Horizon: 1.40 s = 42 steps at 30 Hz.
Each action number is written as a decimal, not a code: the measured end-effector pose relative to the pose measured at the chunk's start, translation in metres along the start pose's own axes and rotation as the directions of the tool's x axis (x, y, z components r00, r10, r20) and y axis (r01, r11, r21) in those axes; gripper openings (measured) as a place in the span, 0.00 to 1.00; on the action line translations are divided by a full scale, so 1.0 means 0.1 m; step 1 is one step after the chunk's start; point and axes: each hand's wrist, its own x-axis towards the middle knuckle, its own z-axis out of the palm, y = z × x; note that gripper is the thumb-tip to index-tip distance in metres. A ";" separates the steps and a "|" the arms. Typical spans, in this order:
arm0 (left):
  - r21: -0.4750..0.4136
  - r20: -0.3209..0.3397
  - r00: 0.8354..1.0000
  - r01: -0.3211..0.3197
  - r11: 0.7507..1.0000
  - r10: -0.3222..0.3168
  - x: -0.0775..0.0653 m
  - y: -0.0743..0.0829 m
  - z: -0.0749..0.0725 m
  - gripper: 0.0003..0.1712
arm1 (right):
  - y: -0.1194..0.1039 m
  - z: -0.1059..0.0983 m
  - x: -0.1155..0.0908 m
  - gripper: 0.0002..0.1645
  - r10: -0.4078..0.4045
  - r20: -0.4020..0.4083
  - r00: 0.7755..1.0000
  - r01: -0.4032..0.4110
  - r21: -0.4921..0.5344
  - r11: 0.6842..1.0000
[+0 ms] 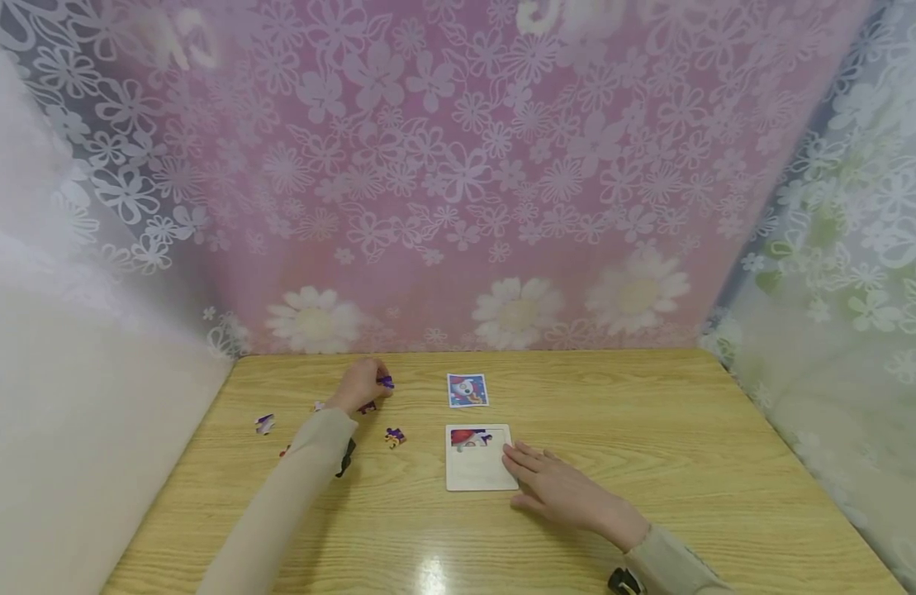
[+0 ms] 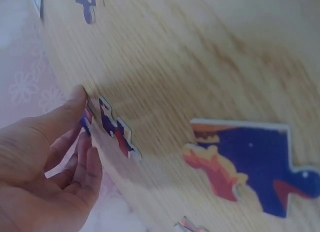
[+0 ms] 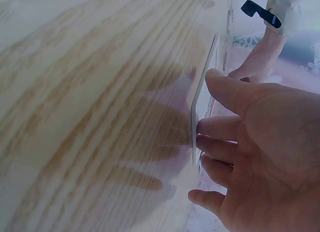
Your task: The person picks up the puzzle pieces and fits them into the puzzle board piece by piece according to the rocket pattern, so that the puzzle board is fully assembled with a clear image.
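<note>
In the head view my left hand (image 1: 359, 385) pinches a purple jigsaw piece (image 1: 386, 381) at the far left of the table. The left wrist view shows that held piece (image 2: 86, 119) between thumb and fingers, mostly hidden by them. Just beside it lies another jigsaw piece (image 2: 117, 129). My right hand (image 1: 557, 487) lies with fingers straight, fingertips at the right edge of a white puzzle tray (image 1: 481, 477). Along the tray's top left sit joined pieces (image 1: 470, 439) with red, white and purple print. From the right wrist, the tray's thin edge (image 3: 194, 127) meets the fingertips.
A small square picture card (image 1: 467, 390) lies behind the tray. Loose pieces are scattered at left: a purple-and-yellow piece (image 1: 395, 437), a pale one (image 1: 264, 424), and others partly behind the left arm. A flowered curtain (image 1: 465, 207) borders the table's back edge.
</note>
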 end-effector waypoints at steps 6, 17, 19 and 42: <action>0.018 -0.041 0.999 0.003 1.000 -0.003 -0.04 -0.01 -0.03 0.21 | 0.00 0.00 0.00 0.38 -0.006 -0.002 1.000 0.006 -0.004 1.000; -0.169 -0.148 0.989 -0.035 0.985 0.010 -0.06 0.04 -0.08 0.03 | 0.04 0.02 -0.01 0.37 -0.018 -0.018 1.000 0.019 0.020 1.000; -0.223 -0.148 0.989 -0.048 0.974 0.015 -0.06 0.07 -0.11 0.03 | 0.05 0.02 -0.01 0.37 -0.014 -0.017 1.000 0.014 0.038 0.999; -0.388 -0.088 0.985 -0.171 0.906 0.148 -0.05 0.73 -0.03 0.10 | 0.05 0.08 -0.18 0.36 -0.047 -0.022 0.999 0.046 -0.022 0.999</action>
